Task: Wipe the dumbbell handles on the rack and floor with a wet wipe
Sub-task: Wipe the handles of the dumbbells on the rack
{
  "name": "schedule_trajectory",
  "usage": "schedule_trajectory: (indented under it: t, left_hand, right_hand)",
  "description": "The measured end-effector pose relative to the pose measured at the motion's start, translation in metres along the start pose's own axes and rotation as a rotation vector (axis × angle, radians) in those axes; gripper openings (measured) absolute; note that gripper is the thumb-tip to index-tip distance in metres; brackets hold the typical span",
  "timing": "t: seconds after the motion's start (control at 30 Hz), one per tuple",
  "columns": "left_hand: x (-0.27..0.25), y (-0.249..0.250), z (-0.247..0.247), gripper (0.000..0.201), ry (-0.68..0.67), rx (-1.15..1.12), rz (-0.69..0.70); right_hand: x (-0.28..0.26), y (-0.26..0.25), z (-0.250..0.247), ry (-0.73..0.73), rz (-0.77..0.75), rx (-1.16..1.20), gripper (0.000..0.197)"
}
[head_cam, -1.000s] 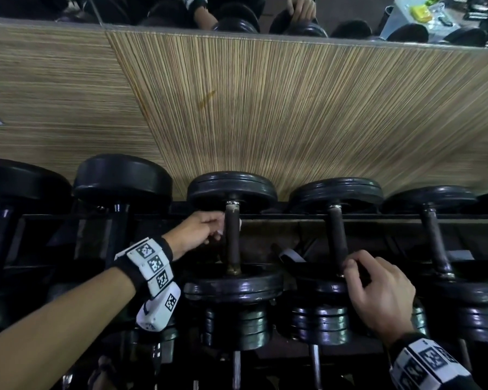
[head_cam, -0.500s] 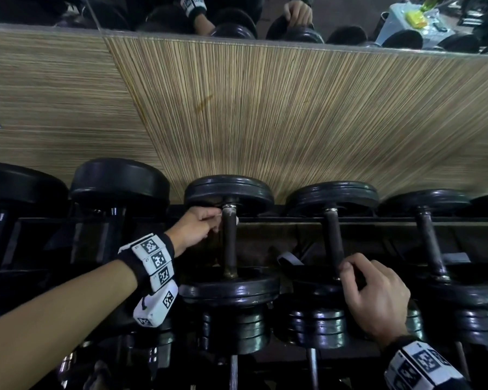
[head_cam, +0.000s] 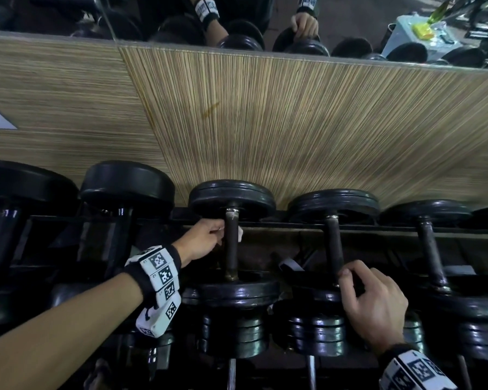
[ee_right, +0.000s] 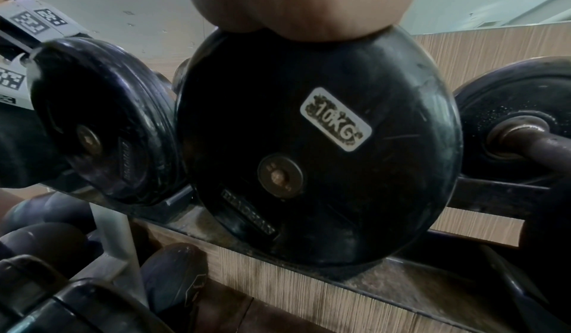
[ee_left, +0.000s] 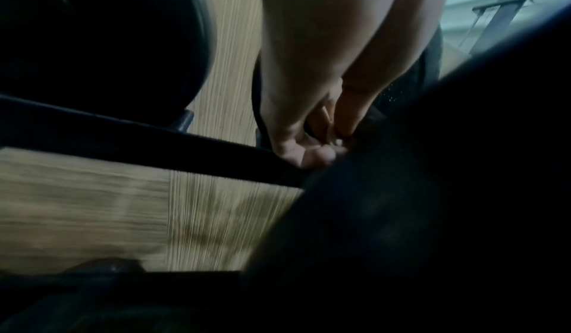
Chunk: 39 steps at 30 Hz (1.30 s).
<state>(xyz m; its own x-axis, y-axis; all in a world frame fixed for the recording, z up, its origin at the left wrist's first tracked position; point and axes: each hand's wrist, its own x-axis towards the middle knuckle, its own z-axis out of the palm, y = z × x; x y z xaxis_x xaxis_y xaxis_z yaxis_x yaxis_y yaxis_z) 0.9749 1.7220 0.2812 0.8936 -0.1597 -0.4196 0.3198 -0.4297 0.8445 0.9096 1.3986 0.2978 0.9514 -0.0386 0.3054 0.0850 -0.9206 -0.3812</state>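
Observation:
A row of black-plated dumbbells lies on the rack. My left hand grips a white wet wipe wrapped round the upper part of the middle dumbbell's dark handle, just under its far plate. In the left wrist view the fingers curl against a dark shape; the wipe is hidden there. My right hand lies on the near plate of the neighbouring dumbbell, fingers curled over its edge at the foot of that handle. In the right wrist view the palm sits atop the plate marked 10KG.
A striped wooden wall panel stands right behind the rack, with a mirror above it. Bigger dumbbells lie to the left, another to the right. A lower tier of dumbbells sits below my hands.
My left hand, with the wipe, slid up the middle handle toward the far plate and then slightly back down. The right hand has stayed on the neighbouring dumbbell.

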Motion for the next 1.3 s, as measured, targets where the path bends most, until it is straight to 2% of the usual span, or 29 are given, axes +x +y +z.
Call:
schedule_trajectory:
  t: [0.1, 0.2, 0.4, 0.6, 0.7, 0.8, 1.03, 1.1, 1.2, 1.3]
  left_hand:
    - [-0.012, -0.016, -0.002, 0.019, 0.032, 0.013, -0.012]
    - [-0.018, -0.024, -0.002, 0.02, 0.05, 0.034, -0.021]
    - [-0.011, -0.014, 0.011, 0.044, 0.02, 0.005, -0.063]
    - [-0.03, -0.036, 0.005, 0.025, 0.005, -0.023, -0.027]
    - [-0.025, -0.037, 0.01, 0.027, -0.037, -0.013, 0.0]
    - [-0.018, -0.035, 0.013, 0.028, -0.085, 0.013, -0.057]
    - [-0.027, -0.04, 0.008, 0.029, -0.047, 0.012, -0.058]
    - [-0.023, -0.039, 0.006, 0.036, -0.098, 0.019, -0.059]
    - [-0.022, -0.036, 0.006, 0.025, -0.203, 0.029, -0.132]
    - [-0.03, -0.033, 0.002, 0.021, -0.227, 0.023, -0.164]
  right_hand:
    - [0.0, 0.0, 0.001, 0.008, -0.009, 0.001, 0.034]
    - [-0.001, 0.001, 0.003, 0.021, -0.008, 0.001, 0.034]
    - [-0.001, 0.001, 0.002, 0.026, -0.013, 0.018, 0.034]
    - [-0.001, 0.002, 0.002, 0.026, -0.006, 0.03, 0.034]
    - [-0.001, 0.0, 0.001, 0.031, -0.005, 0.027, 0.033]
    - [-0.002, -0.001, 0.0, 0.038, -0.009, 0.033, 0.033]
    - [-0.002, 0.0, 0.001, 0.055, -0.023, 0.034, 0.033]
    - [-0.002, 0.0, 0.001, 0.059, -0.02, 0.032, 0.033]
    - [-0.002, -0.001, 0.001, 0.061, -0.022, 0.028, 0.033]
    - [-0.002, -0.001, 0.0, 0.064, -0.018, 0.042, 0.032]
